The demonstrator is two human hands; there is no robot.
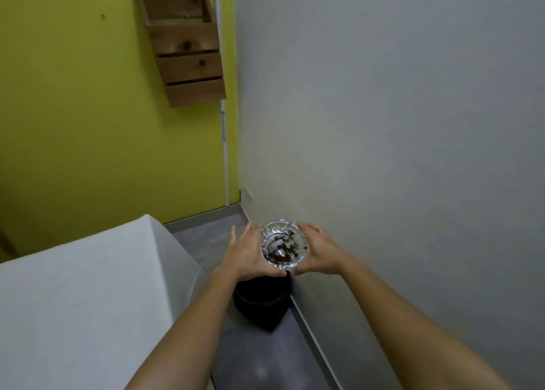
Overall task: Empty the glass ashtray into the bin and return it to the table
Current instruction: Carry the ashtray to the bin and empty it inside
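Note:
A clear glass ashtray point(283, 245) with dark brown ash and bits in its bowl is held out in front of me, roughly level. My left hand point(247, 252) grips its left side and my right hand point(320, 252) grips its right side. Directly below and slightly nearer to me stands a black bin point(261, 304) on the grey floor, its open mouth partly hidden by my hands. The table with a white cloth point(73, 295) fills the lower left.
A pale wall point(398, 124) runs close along the right, with a narrow strip of grey floor point(265, 360) between it and the table. A yellow-green wall point(73, 94) ahead carries a wooden slatted box point(182, 44).

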